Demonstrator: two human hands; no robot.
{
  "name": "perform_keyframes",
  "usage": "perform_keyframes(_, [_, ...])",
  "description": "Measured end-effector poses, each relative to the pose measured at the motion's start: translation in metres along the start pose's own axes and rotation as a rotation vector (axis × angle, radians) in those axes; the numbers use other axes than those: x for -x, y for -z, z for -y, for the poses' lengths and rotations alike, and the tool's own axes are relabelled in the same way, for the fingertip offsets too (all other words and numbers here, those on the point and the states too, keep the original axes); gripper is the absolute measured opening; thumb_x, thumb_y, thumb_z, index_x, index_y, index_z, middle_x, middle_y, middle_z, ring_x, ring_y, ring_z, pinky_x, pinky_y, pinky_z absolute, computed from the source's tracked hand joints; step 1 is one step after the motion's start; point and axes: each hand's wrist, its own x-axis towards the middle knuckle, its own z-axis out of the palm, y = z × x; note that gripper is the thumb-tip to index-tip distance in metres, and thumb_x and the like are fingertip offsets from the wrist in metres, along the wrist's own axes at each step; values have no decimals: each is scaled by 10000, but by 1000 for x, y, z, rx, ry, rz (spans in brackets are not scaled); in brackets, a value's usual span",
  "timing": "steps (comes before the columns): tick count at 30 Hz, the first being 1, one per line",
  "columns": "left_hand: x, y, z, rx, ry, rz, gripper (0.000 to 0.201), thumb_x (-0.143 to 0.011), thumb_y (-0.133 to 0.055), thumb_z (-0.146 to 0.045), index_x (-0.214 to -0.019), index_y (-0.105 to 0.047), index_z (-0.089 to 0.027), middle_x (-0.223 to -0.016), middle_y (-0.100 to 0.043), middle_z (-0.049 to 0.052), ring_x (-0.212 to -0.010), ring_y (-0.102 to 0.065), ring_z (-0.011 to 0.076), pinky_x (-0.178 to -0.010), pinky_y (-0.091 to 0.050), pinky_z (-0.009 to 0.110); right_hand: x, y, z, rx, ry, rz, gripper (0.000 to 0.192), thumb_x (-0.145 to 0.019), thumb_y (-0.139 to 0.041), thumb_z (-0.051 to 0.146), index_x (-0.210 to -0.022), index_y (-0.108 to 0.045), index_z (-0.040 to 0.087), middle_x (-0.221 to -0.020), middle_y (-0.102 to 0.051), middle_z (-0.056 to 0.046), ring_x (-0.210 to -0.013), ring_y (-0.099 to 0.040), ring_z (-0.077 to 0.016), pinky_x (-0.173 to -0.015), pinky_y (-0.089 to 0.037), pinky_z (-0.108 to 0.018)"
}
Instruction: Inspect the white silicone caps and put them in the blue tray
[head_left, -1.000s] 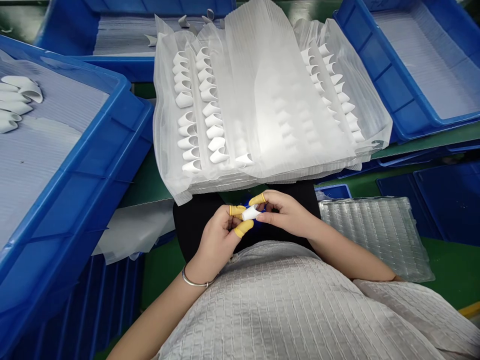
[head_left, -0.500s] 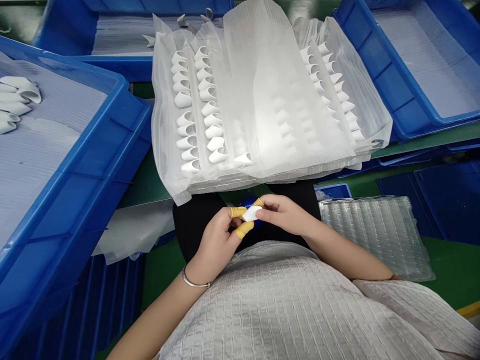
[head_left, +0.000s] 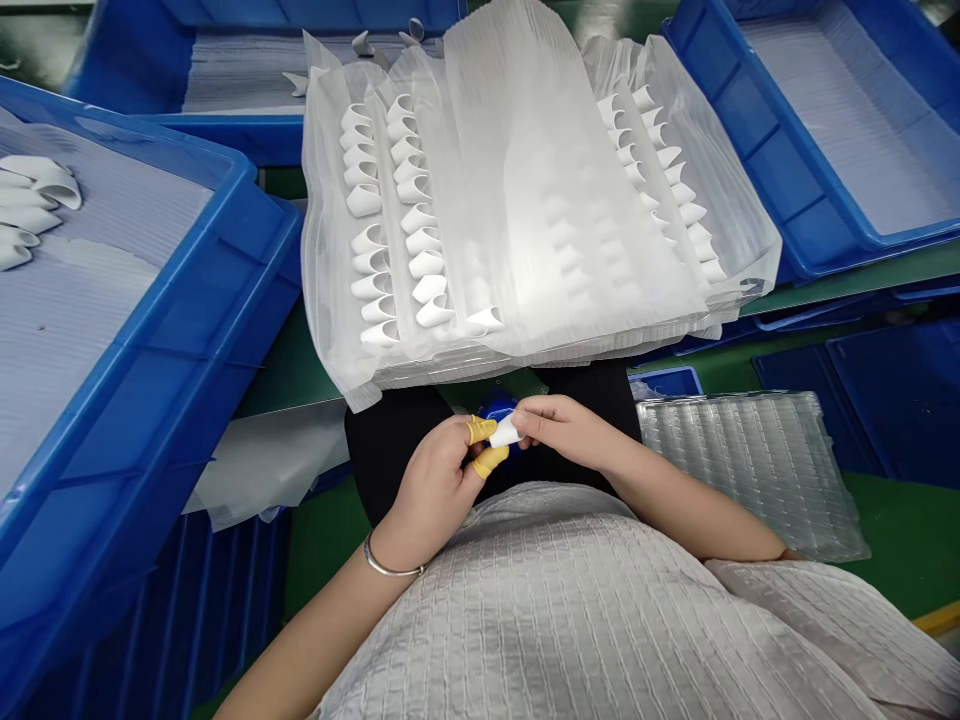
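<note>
Low in the centre of the frame I see my two bare hands meeting over a black surface, just above the pale grey textured garment that fills the bottom. My left hand (head_left: 442, 478), with yellow rubber finger cots on thumb and forefinger and a thin silver bracelet (head_left: 390, 566) at the wrist, pinches one end of a small white curved plastic piece (head_left: 505, 431). My right hand (head_left: 570, 432) closes its fingertips on the other end, so both hands are narrowed around that one piece, which sits between them near mid-frame. A small round blue object (head_left: 496, 409) peeks out just behind the piece. Above the hands, in the upper centre, lies a stack of clear plastic trays wrapped in translucent film (head_left: 525, 200), with rows of the same white pieces showing on its left and right sides. A large blue plastic crate (head_left: 187, 330) fills the left of the frame, holding a few white pieces at its far left edge. Another blue crate (head_left: 757, 160) sits in the upper right. At the right, level with the hands, an empty clear blister tray (head_left: 750, 460) rests on the green desk (head_left: 907, 540).
</note>
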Motion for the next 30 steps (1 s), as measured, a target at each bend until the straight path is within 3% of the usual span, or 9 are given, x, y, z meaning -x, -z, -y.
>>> perform_keyframes(3, [2, 0, 0, 26, 64, 3, 167, -861, -667, -311, -799, -563, -195, -721, -589, -12, -635, -560, 138, -583, -445, 265, 1, 0, 3, -12, 33, 17, 351, -895, -640, 513, -868, -657, 163, -794, -600, -5, -740, -554, -140, -685, -441, -281])
perform_keyframes(9, [7, -2, 2, 247, 238, 30, 188, -846, -689, -338, -899, -580, -194, -705, -575, -35, -597, -542, 111, -541, -452, 229, 7, 5, 15, 304, 335, -33, 256, -875, -718, 337, -1085, -670, 199, -1030, -616, -54, -910, -595, -178, -812, -497, -329])
perform_keyframes(18, [7, -1, 0, 276, 226, 33, 203, -843, -699, -345, -876, -567, -194, -705, -576, -35, -593, -538, 109, -531, -455, 228, 10, 6, 10, 554, 548, -83, 207, -910, -686, 269, -1105, -638, 221, -1099, -651, -77, -1055, -586, -223, -919, -489, -403])
perform_keyframes(23, [5, 0, 1, 88, 22, 3, 197, -886, -654, -340, -807, -555, -189, -734, -580, -13, -618, -544, 124, -553, -451, 250, 10, 4, 11, 500, 526, -83, 256, -891, -705, 290, -1122, -631, 207, -1084, -626, -75, -1036, -576, -218, -904, -478, -384])
perform_keyframes(27, [3, 4, 2, -153, -255, 51, 111, -928, -599, -256, -851, -587, -177, -810, -622, 34, -720, -583, 160, -625, -487, 279, 10, 3, 15, 262, 324, -90, 236, -908, -661, 395, -989, -669, 174, -878, -569, -24, -783, -550, -152, -697, -458, -284])
perform_keyframes(30, [3, 11, -3, -293, -443, 39, 107, -931, -533, -140, -845, -589, -169, -867, -633, 65, -731, -572, 165, -643, -505, 290, 14, 2, 25, 185, 197, -79, 250, -925, -623, 383, -826, -651, 155, -767, -532, 6, -689, -494, -121, -632, -403, -253])
